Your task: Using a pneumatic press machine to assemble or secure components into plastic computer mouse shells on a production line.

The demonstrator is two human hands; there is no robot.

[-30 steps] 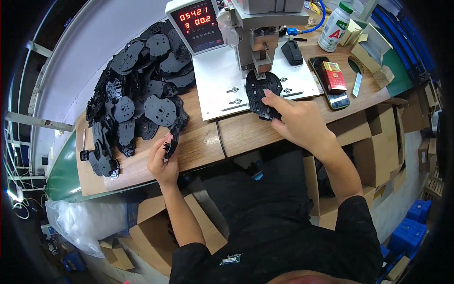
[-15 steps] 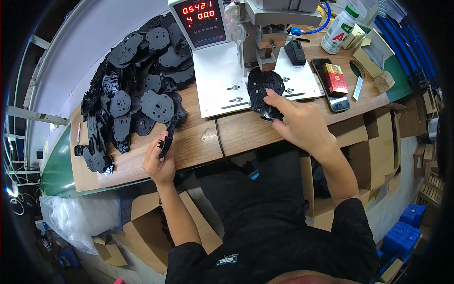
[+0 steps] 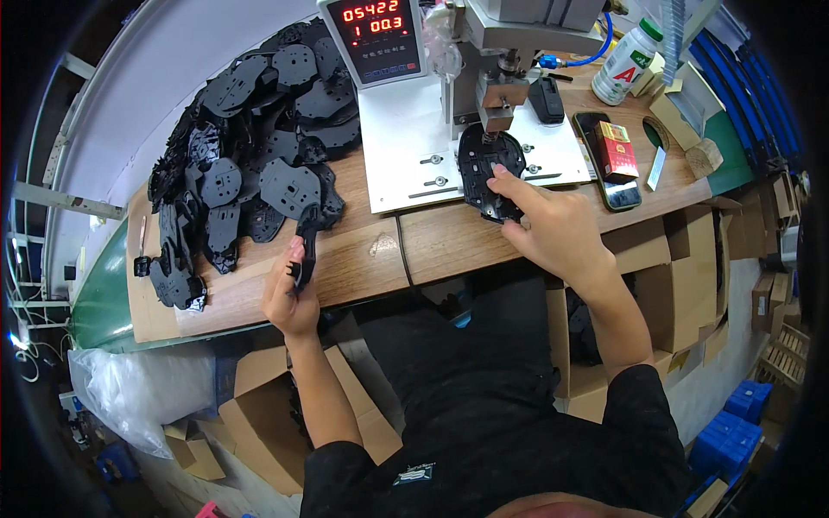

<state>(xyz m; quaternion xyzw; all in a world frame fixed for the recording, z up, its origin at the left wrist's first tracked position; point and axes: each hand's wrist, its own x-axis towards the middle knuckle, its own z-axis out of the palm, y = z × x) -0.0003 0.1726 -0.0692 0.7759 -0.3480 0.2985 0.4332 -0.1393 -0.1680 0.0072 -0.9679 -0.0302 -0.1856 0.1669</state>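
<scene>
At ten o'clock, a pile (image 3: 223,181) of flat, matte black parts, rounded and punched with small holes. Near nine, the curled left hand (image 3: 291,298) grips a thin black piece (image 3: 307,246) edge-on. At one, a metal press (image 3: 503,93) stands above the far end of an oval, ribbed black shell (image 3: 479,177) on a smooth white plate (image 3: 397,164). Toward two, the partly open right hand (image 3: 557,229) touches the shell. At two, a glossy red box (image 3: 617,154) lies on a phone (image 3: 623,198).

The surface (image 3: 367,259) is brown wood-grain. Around it: crinkled plastic bag (image 3: 142,393) at eight, cardboard carton (image 3: 259,440) past seven, blue crates (image 3: 724,447) at four.
</scene>
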